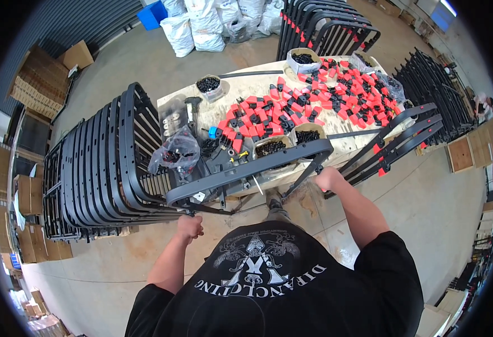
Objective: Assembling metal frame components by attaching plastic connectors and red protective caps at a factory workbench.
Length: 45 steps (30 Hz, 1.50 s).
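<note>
A black curved metal frame (pixel 252 168) with rounded corners is held upright along the near edge of the workbench. My left hand (pixel 190 227) is closed at its lower left corner, by a small dark fitting. At the right end, my right hand (pixel 329 180) is closed against the frame's side; its fingertips are mostly hidden. Just behind the frame stand two containers of small black parts (pixel 270 148) (pixel 307 135). A yellow-and-black tool (pixel 239 157) lies near the middle of the frame, and a clear plastic bag (pixel 176 151) rests behind its left part.
Many red-and-black plastic pieces (pixel 364 92) cover the wooden workbench (pixel 241 84). A hammer (pixel 192 108) lies at its left. Stacked black frames (pixel 100 163) stand close on the left, with more frames (pixel 406 135) at the right. White sacks (pixel 206 28) and further frames (pixel 328 28) stand beyond.
</note>
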Tool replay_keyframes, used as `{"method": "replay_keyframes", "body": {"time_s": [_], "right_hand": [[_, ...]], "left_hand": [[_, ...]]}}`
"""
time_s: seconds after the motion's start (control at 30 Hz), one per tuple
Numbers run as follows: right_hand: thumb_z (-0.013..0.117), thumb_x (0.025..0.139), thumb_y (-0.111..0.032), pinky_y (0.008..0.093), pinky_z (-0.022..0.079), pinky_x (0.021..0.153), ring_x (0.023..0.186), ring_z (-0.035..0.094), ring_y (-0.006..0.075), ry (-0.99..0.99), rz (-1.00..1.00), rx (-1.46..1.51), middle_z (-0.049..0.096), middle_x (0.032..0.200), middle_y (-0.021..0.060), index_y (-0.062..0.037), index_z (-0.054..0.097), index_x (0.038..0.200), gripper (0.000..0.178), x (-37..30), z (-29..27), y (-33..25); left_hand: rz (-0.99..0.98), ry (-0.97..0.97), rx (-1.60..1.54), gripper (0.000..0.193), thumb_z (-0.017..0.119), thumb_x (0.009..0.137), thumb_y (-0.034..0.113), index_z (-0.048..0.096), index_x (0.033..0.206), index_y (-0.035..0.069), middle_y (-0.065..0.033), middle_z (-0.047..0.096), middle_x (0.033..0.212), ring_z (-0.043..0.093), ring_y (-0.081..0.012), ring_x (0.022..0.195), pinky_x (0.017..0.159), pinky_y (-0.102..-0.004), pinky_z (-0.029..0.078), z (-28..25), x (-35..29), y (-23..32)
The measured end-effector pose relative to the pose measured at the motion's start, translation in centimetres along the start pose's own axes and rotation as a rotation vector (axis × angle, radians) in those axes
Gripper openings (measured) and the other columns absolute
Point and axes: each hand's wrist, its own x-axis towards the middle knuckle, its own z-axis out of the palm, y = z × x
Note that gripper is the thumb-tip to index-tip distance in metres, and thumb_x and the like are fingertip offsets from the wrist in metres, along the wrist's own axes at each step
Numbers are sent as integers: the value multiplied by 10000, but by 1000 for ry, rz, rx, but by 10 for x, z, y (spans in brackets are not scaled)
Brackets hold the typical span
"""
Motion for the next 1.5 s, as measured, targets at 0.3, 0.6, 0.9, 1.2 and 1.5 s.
{"method": "replay_keyframes", "body": {"time_s": [0.3,0.6,0.9,1.2,1.5], "right_hand": [[645,977,-388,285,385,542,538,458,144,-145,-26,1719,544,717,-10,-97,614,971,292,6,66,31],[639,990,-366,277,260,434,453,340,93,-248,232,1295,448,649,-27,-119,496,823,330,-36,-10,-2],[727,927,-223,313,263,432,473,340,105,-122,176,1098,448,642,-9,-97,548,772,269,-33,-7,-3],[763,864,-200,286,288,417,462,399,70,88,-96,1139,477,601,-35,-68,581,751,252,-21,36,17],[764,787,-324,469,529,788,880,674,433,477,-188,529,696,850,241,15,670,906,371,29,90,43]], "left_hand": [[-51,-214,-724,172,705,900,231,608,878,91,-55,583,706,548,-181,539,421,-320,383,1,10,-22],[-290,-383,-706,212,662,963,279,520,911,130,-9,516,722,446,-105,520,382,-196,286,-25,-14,14],[-143,-207,-577,206,640,959,216,504,817,153,16,480,675,413,-98,501,406,-249,284,-2,-17,5],[12,-181,-514,215,639,937,168,497,776,167,41,452,622,374,-78,441,388,-252,249,11,-15,-2],[119,-72,-419,155,656,881,111,546,778,146,56,465,632,406,-55,443,386,-245,251,17,-6,-13]]}}
